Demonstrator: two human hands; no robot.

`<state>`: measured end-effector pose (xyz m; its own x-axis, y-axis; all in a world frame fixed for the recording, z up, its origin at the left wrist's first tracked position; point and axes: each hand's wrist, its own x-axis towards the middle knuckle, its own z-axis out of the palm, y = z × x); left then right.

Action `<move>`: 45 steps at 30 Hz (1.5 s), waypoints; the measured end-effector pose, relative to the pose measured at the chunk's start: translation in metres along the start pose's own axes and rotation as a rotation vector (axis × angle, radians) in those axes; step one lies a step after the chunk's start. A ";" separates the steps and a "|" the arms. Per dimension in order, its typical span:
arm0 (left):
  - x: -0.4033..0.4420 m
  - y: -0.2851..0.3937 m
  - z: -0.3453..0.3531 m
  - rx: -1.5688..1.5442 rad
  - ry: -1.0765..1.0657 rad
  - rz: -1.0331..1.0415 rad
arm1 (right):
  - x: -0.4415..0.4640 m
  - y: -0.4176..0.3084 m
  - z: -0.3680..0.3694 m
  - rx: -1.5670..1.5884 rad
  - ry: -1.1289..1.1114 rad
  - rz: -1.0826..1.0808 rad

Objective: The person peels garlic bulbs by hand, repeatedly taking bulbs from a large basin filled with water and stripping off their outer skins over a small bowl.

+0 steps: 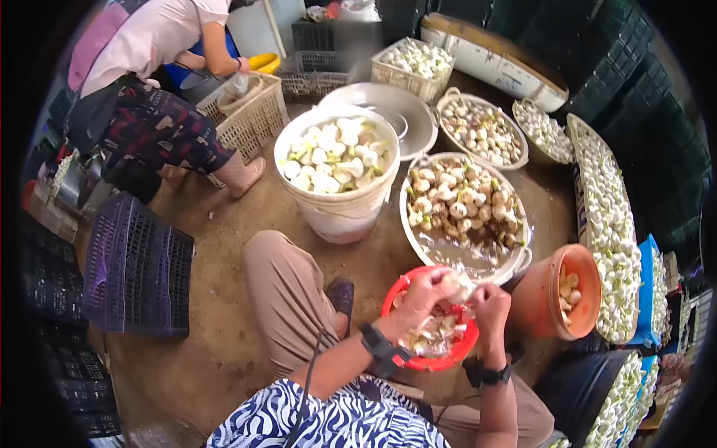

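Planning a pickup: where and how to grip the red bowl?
Pinch the red bowl at its near-right rim, probably best from the wearer's side: that curved edge shows bare, while the left hand and right hand overlap the far side in this view. No handle shows.

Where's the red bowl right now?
In the head view, the red bowl is low and right of centre, beneath the left hand, beside the right hand, left of the orange bucket and nearer than the white garlic basin.
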<state>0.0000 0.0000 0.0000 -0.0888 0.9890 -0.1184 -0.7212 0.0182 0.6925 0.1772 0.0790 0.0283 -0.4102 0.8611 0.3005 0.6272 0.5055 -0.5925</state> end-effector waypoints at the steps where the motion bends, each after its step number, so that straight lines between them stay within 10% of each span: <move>1: -0.002 -0.013 0.007 -0.023 -0.013 -0.024 | 0.004 0.016 -0.003 -0.032 0.004 0.084; 5: -0.029 0.016 -0.015 -0.358 -0.096 -0.061 | -0.028 0.032 0.012 -0.117 -0.235 0.055; 9: -0.032 -0.003 -0.023 -0.294 -0.062 -0.162 | -0.023 -0.034 -0.016 0.245 -0.225 -0.080; 20: -0.031 -0.006 -0.012 -0.032 -0.084 -0.156 | -0.031 -0.048 0.001 -0.153 -0.254 -0.315; 26: -0.035 -0.003 0.003 -0.062 -0.152 -0.062 | -0.025 -0.003 0.013 0.793 -0.343 0.332; 28: -0.031 -0.010 -0.003 -0.156 -0.186 -0.070 | -0.027 -0.017 0.007 0.778 -0.348 0.253; 33: -0.025 -0.009 -0.003 0.611 -0.124 -0.071 | -0.035 -0.010 0.006 0.998 -0.484 0.346; 38: -0.031 0.004 0.010 -0.193 -0.095 -0.263 | -0.042 -0.022 0.020 1.278 -0.256 0.471; 45: -0.026 -0.004 -0.025 -0.140 -0.171 -0.305 | -0.031 0.003 -0.011 1.062 0.043 0.526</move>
<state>-0.0117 -0.0297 -0.0179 0.2521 0.9517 -0.1751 -0.7850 0.3069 0.5382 0.1986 0.0545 0.0254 -0.2314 0.9608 -0.1524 -0.1598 -0.1921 -0.9683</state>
